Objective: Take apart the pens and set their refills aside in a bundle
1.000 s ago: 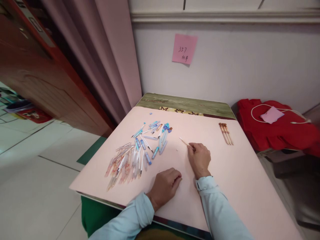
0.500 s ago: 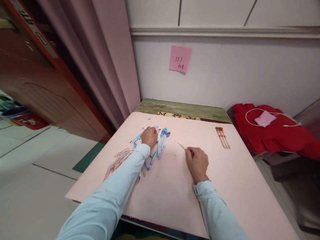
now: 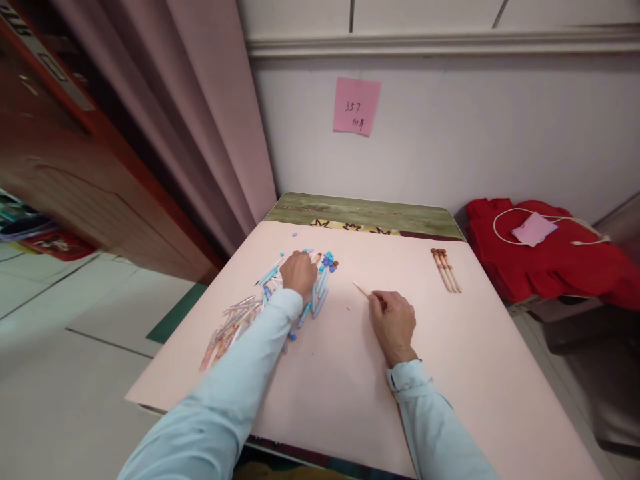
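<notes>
My left hand [image 3: 299,273] is down among loose pen parts, fingers curled under; its fingertips and whatever they pinch are hidden. Around it lie light-blue pen barrels [image 3: 320,293] and a small heap of blue caps or toppers [image 3: 329,260] with a brown one beside it. My right hand [image 3: 394,323] is closed, pinching a thin pale pen part [image 3: 362,289] whose whitish end points up and left, just above the table. Nearer my left forearm is a spread of clear and pinkish pen parts [image 3: 235,320], partly covered by the sleeve.
Three brown-topped pens [image 3: 446,271] lie side by side at the right of the pink-covered table [image 3: 340,400]. A red cloth [image 3: 540,260] with a white cable and pink paper is beyond the right edge. A pink note [image 3: 357,107] hangs on the wall; a curtain [image 3: 220,120] borders the left.
The view has tilted and shifted slightly. My left hand stays among the pen parts with only a small shift; my right hand keeps its hold on the thin pen part.
</notes>
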The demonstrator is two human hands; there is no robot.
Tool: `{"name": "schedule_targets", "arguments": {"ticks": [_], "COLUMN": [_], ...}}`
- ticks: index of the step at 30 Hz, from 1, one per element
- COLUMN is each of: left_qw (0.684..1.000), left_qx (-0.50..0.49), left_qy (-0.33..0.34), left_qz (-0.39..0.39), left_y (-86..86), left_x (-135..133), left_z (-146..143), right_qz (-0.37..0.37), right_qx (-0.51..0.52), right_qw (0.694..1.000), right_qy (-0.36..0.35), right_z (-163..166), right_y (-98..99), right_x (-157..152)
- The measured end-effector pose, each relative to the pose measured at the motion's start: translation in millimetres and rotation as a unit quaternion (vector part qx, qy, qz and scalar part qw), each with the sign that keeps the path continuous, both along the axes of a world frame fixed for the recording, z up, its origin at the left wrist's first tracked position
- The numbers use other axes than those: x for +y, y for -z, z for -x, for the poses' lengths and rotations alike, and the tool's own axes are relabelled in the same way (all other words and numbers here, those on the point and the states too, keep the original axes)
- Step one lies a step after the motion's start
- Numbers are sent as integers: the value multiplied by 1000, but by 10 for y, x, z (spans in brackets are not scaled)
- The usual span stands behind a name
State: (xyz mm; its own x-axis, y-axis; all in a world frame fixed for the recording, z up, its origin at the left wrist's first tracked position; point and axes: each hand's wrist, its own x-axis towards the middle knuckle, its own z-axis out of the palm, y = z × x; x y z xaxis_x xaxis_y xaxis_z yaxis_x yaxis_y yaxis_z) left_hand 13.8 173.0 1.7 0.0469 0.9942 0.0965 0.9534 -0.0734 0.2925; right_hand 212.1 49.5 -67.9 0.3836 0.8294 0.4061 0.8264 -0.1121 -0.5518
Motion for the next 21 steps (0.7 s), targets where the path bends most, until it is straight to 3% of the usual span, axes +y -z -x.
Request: {"name": "schedule_targets", "arguments": {"ticks": [2, 3, 4, 5, 7, 9, 10, 13, 17, 21], "left_qw": [979, 942, 876, 790, 619, 511, 481, 445, 438, 438], "left_qx": [-201, -334, -471, -588, -732, -791, -804, -804, -773, -770], "left_qy": [14, 22, 21, 8, -19, -38, -39, -8, 65, 96], "left_qz": [-17, 33, 101, 174, 283, 334, 348, 394, 454, 453], "left_y": [20, 49, 85, 124, 193, 237, 251, 278, 303, 302], "left_x": [-313, -494, -678, -856, -1155, -1349, -1409, -1503, -1586, -1631], "left_z": [-2, -17, -41, -74, -146, -204, -221, -222, -165, -102], "right_qz": [-18, -34, -54, -73, -99, -101, -98, -99, -98, -60], "right_qx": [8, 17, 31, 52, 106, 162, 182, 204, 178, 121], "right_qw": [1000, 999, 998, 995, 987, 976, 972, 970, 978, 990], "right_qy": [-3, -9, -18, -33, -73, -105, -111, -85, -37, -38], "right_z": [10, 25, 49, 81, 163, 245, 274, 284, 182, 175], "right_y": [-33, -58, -89, -122, -191, -244, -259, -254, -182, -128], "right_x": [1, -3, -13, -29, -75, -129, -152, -181, -142, -125]}}
